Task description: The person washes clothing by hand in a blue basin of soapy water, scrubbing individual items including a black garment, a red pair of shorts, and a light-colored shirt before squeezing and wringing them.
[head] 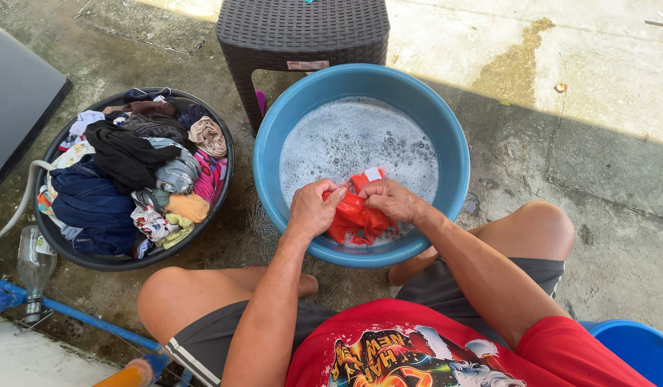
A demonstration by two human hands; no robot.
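A wet red garment (354, 218) with a white tag is bunched at the near side of a round blue basin (268, 172) full of foamy water. My left hand (312, 208) grips its left part in a fist. My right hand (391, 199) grips its upper right part, knuckles up. Both hands press the cloth together just above the suds, close to the basin's near rim. My bare knees flank the basin.
A black tub (224, 175) heaped with mixed clothes sits to the left. A dark woven plastic stool (303, 32) stands behind the basin. A clear bottle (33, 265), a hose and a blue pipe lie at lower left. Another blue container (636, 347) shows at lower right. Wet concrete floor.
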